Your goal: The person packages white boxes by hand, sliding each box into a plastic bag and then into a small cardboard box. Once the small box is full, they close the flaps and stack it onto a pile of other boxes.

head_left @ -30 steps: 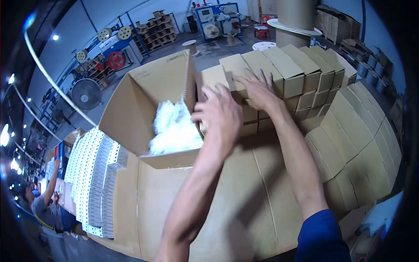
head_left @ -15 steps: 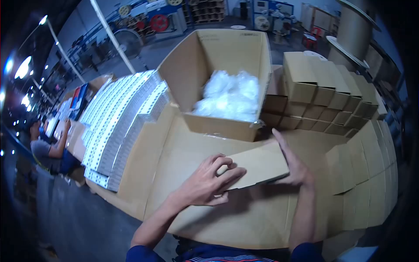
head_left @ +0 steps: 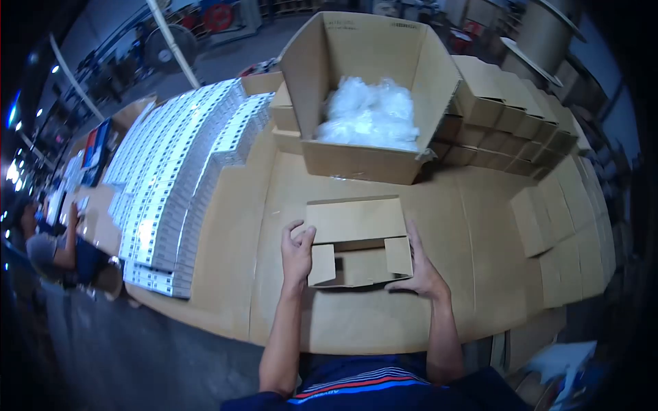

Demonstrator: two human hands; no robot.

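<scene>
Between my two hands is a small brown cardboard box (head_left: 356, 220), its open side tilted toward me. The top flap is raised away from me, and two short side flaps stand at the left and right of the opening. My left hand (head_left: 297, 257) grips the box's left side, thumb near the flap's corner. On the right side, my right hand (head_left: 426, 274) holds it with the thumb low by the front corner and the fingers partly hidden behind. Just beyond stands a large open carton (head_left: 363, 164) holding clear plastic bags (head_left: 370, 113).
Stacks of white printed boxes (head_left: 171, 164) fill the left side. Small cardboard boxes (head_left: 507, 116) are piled at the back right, with more (head_left: 576, 233) along the right edge. Cardboard sheeting (head_left: 343, 322) covers the table. Another person (head_left: 55, 250) sits at far left.
The small box has turned so its opening with flaps now faces me. My left hand has moved from its top to its left side. The view has shifted.
</scene>
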